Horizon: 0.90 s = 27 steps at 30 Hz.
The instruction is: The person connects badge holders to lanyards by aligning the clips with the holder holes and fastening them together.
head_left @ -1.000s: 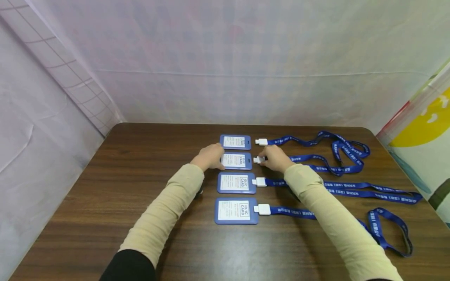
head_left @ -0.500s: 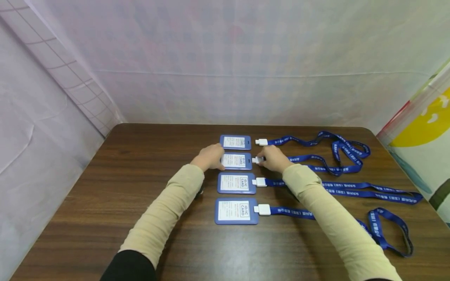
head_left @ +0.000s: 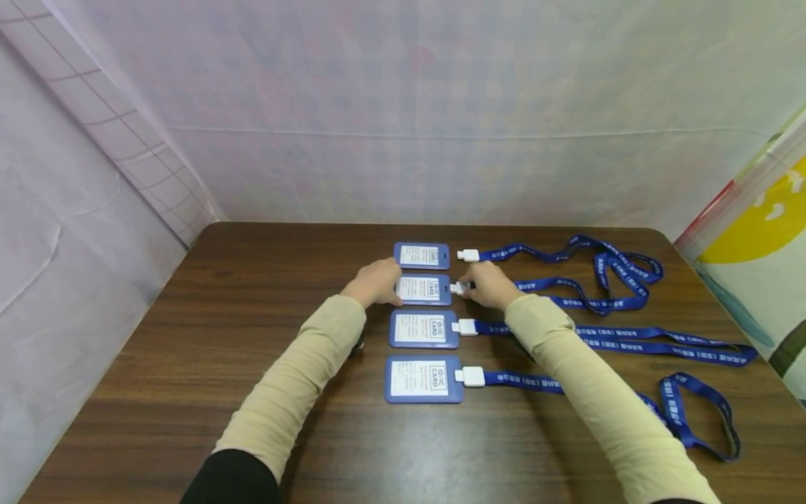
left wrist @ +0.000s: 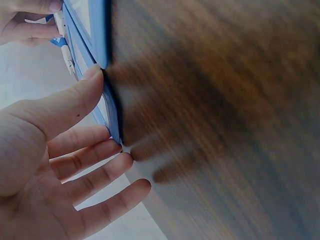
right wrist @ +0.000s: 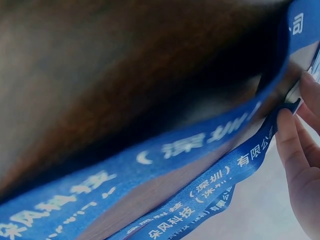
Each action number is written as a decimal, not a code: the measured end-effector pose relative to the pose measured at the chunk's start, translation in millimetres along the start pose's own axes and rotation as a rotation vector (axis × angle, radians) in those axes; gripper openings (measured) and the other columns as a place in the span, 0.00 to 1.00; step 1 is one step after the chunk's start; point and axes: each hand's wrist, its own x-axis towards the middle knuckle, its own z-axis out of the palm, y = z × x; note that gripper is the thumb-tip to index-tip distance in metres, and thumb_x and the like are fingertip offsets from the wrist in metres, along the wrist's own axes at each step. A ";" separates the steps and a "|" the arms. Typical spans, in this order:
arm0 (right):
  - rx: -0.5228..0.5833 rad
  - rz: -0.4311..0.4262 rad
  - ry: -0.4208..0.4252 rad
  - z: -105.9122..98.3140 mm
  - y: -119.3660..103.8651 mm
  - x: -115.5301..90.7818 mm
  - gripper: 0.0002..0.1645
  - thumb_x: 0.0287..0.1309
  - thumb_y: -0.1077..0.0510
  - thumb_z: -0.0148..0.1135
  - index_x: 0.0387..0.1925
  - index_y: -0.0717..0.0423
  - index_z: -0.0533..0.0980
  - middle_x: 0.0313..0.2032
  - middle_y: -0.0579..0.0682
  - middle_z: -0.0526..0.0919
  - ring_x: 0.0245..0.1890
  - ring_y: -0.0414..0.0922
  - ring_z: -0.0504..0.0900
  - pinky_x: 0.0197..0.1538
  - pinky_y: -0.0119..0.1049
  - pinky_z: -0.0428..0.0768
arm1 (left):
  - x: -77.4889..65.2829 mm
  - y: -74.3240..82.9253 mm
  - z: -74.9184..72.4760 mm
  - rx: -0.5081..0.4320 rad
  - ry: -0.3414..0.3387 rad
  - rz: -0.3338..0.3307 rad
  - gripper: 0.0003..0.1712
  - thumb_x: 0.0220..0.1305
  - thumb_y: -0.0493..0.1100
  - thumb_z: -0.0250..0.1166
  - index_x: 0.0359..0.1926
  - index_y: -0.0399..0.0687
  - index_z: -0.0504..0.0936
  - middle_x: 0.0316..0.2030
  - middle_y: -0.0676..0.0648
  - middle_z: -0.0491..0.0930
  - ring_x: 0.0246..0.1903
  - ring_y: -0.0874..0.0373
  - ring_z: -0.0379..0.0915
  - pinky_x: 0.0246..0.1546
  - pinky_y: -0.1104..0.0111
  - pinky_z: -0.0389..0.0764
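My left hand (head_left: 374,281) holds the left end of a blue ID card holder (head_left: 423,288), second from the back in a column on the table. In the left wrist view the thumb (left wrist: 92,75) presses one edge and the fingertips reach the opposite edge, the other fingers spread. My right hand (head_left: 494,285) pinches the white clip (head_left: 458,288) of a blue lanyard (head_left: 538,284). This clip's tip is right at the slotted end of the holder. The lanyard's printed strap (right wrist: 200,145) runs away from the fingers in the right wrist view.
Behind lies another holder (head_left: 422,255), with its lanyard clip (head_left: 469,255) apart from it. Two nearer holders, the third (head_left: 424,328) and the front one (head_left: 423,379), have clips at their slots. Straps spread across the right of the brown table (head_left: 208,315); a white curtain (head_left: 403,126) hangs behind.
My right hand has moved slightly left with the clip, narrowing the gap to the holder. The left hand and the other holders have stayed in place.
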 end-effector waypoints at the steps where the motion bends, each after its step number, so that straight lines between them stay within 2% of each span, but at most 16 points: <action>1: 0.000 0.001 0.001 -0.1 -0.1 -0.1 0.13 0.44 0.63 0.67 0.35 0.67 0.81 0.31 0.57 0.81 0.36 0.53 0.78 0.43 0.44 0.76 | 0.0 0.2 -0.2 -0.002 -0.001 0.001 0.20 0.47 0.50 0.71 0.35 0.40 0.78 0.40 0.45 0.72 0.35 0.56 0.69 0.36 0.65 0.76; 12: -0.003 -0.035 0.030 1.1 0.5 -0.2 0.12 0.43 0.64 0.68 0.33 0.67 0.82 0.30 0.57 0.81 0.34 0.52 0.79 0.40 0.43 0.77 | -0.4 -0.1 -1.4 -0.016 0.006 0.006 0.19 0.46 0.50 0.72 0.32 0.40 0.77 0.38 0.46 0.72 0.34 0.56 0.69 0.35 0.65 0.76; 20: -0.023 -0.115 0.082 4.6 3.4 0.5 0.10 0.38 0.65 0.69 0.28 0.65 0.83 0.24 0.55 0.80 0.27 0.50 0.78 0.32 0.42 0.76 | -1.4 1.2 -2.5 -0.020 0.015 0.003 0.19 0.45 0.49 0.73 0.30 0.40 0.77 0.37 0.45 0.72 0.34 0.55 0.68 0.36 0.64 0.75; 27: -0.027 -0.126 0.087 5.2 5.9 1.2 0.11 0.39 0.63 0.70 0.29 0.65 0.83 0.24 0.54 0.80 0.27 0.50 0.77 0.32 0.42 0.76 | -1.0 2.8 -2.8 -0.016 0.023 0.008 0.19 0.45 0.48 0.73 0.30 0.40 0.76 0.36 0.45 0.72 0.33 0.55 0.68 0.36 0.65 0.76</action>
